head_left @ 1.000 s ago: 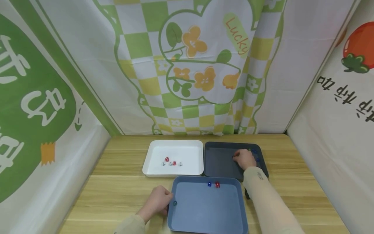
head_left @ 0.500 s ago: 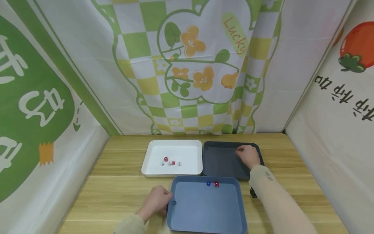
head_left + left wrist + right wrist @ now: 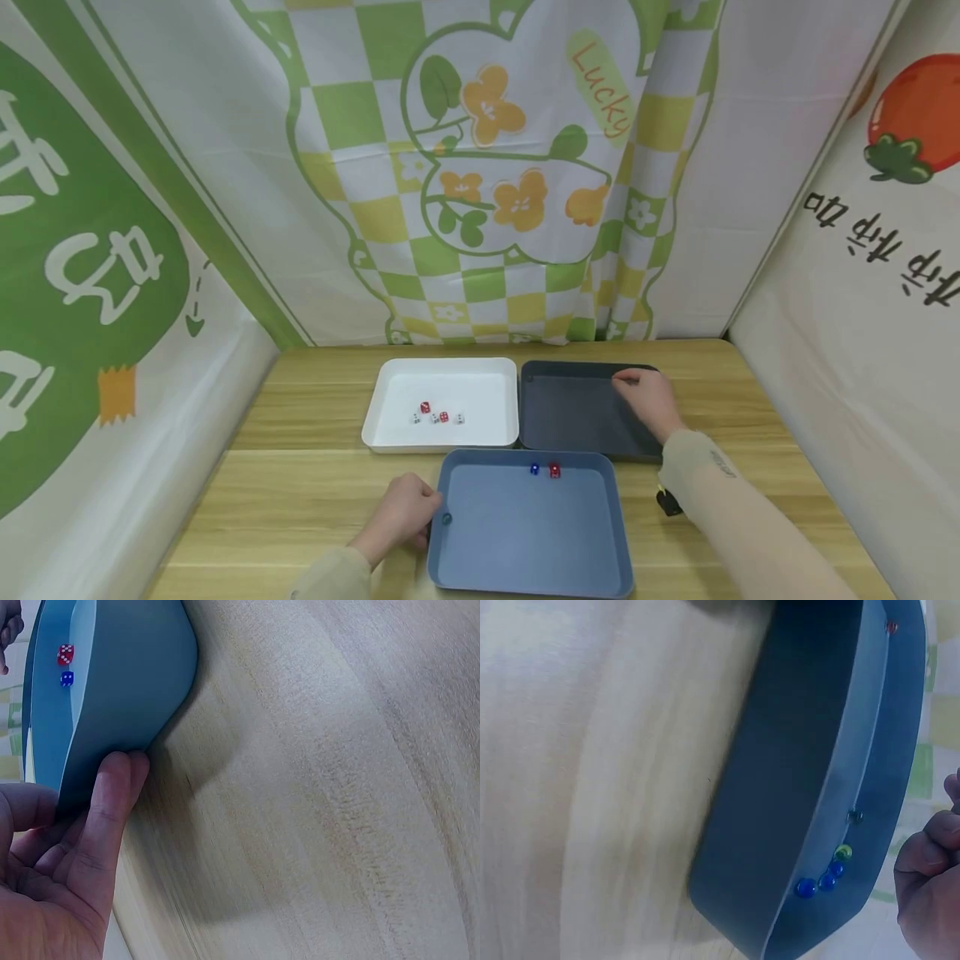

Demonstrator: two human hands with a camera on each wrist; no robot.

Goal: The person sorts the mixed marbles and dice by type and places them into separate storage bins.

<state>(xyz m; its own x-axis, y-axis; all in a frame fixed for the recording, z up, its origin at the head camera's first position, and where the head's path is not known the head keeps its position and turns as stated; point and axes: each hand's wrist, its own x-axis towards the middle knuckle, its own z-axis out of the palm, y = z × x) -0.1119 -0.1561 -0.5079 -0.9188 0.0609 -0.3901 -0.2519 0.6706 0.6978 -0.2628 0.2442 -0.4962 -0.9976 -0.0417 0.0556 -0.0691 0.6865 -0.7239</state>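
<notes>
My left hand (image 3: 401,512) pinches the left rim of the blue tray (image 3: 536,537), thumb over the edge and fingers against the outer wall. Inside lie a blue die (image 3: 535,469), a red die (image 3: 554,471) and a dark green marble (image 3: 447,518) beside that hand. Above the right side of the dark grey tray (image 3: 570,412) is my right hand (image 3: 651,402), fingers loosely bent and no object visible between them. The right wrist view shows marbles along that tray's wall: several blue ones (image 3: 806,888), a yellow-green one (image 3: 844,852), a dark one (image 3: 855,816) and a reddish one (image 3: 891,627).
A white tray (image 3: 442,383) with red dice (image 3: 425,407) and clear-white dice (image 3: 460,418) stands at the back left, beside the dark tray. All three trays sit close together on the wooden table (image 3: 315,483). Printed curtains (image 3: 517,292) enclose the back and sides.
My right hand has risen from inside the dark tray and drawn to the right, off the dark spot at its fingertips. My left hand stays on the blue tray's rim.
</notes>
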